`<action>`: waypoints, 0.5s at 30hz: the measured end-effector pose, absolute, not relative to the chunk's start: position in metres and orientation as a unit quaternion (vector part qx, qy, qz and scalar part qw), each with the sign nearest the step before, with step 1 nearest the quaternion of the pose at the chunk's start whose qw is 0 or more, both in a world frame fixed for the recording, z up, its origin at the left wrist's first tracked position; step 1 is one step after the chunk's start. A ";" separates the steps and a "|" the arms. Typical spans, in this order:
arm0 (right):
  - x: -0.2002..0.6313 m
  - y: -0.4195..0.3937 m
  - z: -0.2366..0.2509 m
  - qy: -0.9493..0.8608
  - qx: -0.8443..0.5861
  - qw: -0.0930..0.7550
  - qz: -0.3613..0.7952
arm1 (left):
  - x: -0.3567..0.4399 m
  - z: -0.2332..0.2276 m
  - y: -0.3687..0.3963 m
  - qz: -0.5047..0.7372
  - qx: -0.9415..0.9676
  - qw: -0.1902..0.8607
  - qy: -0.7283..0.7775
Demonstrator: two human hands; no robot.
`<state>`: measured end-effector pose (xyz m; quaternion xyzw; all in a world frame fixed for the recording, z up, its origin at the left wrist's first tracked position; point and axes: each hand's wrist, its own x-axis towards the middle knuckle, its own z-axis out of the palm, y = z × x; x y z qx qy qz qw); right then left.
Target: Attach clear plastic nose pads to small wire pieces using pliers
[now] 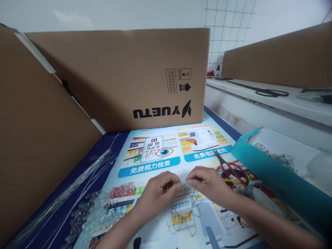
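Note:
Thin silvery wire [192,232], bent into several petal-like loops, hangs below my two hands over the printed poster. My left hand [159,192] pinches the wire near its top, thumb against forefinger. Close beside it on the right, my right hand [209,181] is also closed in a pinch on the wire's upper end. Only a small gap separates the fingertips, and the exact twist of wire between them is too fine to make out. Clear and pale glass-like beads [100,211] lie in a loose heap left of my left hand.
Long straight wires [75,188] lie along the left edge. Red-handled scissors [234,172] and a clear round object [268,199] are by my right forearm. A teal box [269,180] holds tangled wire pieces. Cardboard [116,76] stands behind; black scissors [269,92] rest on the ledge.

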<state>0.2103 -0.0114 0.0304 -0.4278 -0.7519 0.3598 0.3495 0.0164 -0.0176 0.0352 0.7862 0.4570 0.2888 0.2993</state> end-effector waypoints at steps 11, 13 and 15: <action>0.217 0.007 -0.006 -0.606 -0.441 0.396 0.530 | 0.012 0.023 -0.007 0.235 0.771 0.377 0.456; 0.216 0.005 -0.006 -0.613 -0.449 0.397 0.514 | 0.012 0.025 -0.008 0.222 0.779 0.373 0.452; 0.215 0.004 -0.006 -0.622 -0.458 0.396 0.497 | 0.012 0.027 -0.008 0.207 0.786 0.370 0.450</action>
